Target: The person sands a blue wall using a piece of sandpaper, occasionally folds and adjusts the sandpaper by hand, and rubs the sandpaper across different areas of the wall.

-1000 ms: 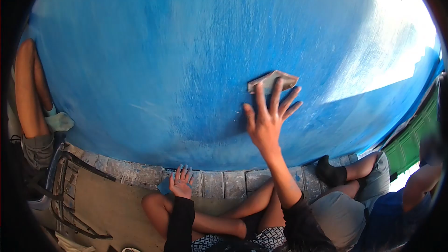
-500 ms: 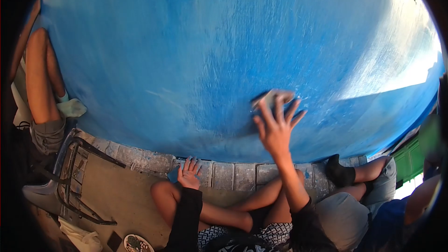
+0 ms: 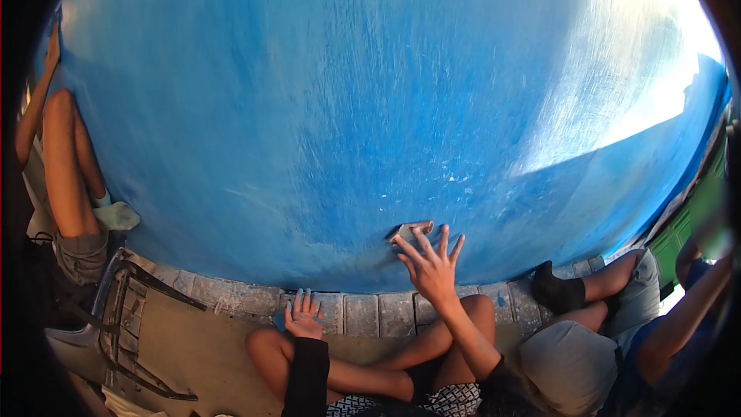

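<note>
My right hand (image 3: 434, 269) is on the lower part of a blue wall (image 3: 363, 131). Its fingers are spread, and some of them press a small folded brownish-grey sheet (image 3: 409, 232) against the surface. Lower left, near the foot of the wall, my left hand (image 3: 305, 318) rests palm up with its fingers apart and nothing in it. Its fingertips look bluish. A small blue item, partly hidden, shows beside that hand; what it is I cannot tell.
Paving blocks (image 3: 349, 314) run along the wall's base. A dark metal frame (image 3: 147, 278) stands at the lower left, near another person's bent leg (image 3: 65, 170). On the right sits a person in a grey cap (image 3: 569, 363), with green panelling (image 3: 671, 247) behind.
My right hand and the sheet have moved down the wall and slightly left. My left hand stays palm up. At the far left, another person's arm now reaches up to the wall.
</note>
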`<state>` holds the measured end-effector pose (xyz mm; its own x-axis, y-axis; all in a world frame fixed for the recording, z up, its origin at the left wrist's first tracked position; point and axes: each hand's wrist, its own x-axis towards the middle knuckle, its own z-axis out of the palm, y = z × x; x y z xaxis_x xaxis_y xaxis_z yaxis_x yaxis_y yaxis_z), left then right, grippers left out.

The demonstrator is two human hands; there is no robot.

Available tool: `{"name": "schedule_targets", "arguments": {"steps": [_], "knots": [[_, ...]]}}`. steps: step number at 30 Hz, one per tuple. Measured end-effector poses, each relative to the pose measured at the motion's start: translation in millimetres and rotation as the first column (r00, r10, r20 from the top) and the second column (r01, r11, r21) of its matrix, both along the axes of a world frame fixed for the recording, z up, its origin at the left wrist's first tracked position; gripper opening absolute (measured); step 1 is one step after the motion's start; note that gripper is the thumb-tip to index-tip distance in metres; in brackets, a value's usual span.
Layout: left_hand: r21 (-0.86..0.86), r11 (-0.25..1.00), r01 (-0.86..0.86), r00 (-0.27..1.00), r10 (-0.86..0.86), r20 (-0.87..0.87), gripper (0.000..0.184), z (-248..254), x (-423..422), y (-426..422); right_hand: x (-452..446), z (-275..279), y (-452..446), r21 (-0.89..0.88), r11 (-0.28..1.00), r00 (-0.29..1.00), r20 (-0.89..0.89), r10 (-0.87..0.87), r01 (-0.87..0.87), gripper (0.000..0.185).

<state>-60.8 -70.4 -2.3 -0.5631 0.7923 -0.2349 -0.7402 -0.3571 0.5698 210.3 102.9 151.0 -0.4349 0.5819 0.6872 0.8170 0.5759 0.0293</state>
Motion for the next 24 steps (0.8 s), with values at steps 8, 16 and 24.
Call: {"name": "schedule_targets", "arguments": {"steps": [8,16,24], "knots": [[0.001,0.999,-0.033,0.998,0.033,0.051,0.07,-4,2,3,-28,161,7,0.087,0.996,0.931,-0.36,0.057,-0.027,0.052],[0.034,0.996,-0.088,0.992,0.084,0.096,0.07,-8,1,4,-46,-33,-14,-0.051,0.996,0.987,-0.149,0.068,-0.077,0.048],[0.003,0.999,-0.036,0.995,0.035,0.092,0.07,-4,6,8,-3,89,-7,-0.124,0.985,0.976,-0.196,0.095,-0.121,0.048]]}}
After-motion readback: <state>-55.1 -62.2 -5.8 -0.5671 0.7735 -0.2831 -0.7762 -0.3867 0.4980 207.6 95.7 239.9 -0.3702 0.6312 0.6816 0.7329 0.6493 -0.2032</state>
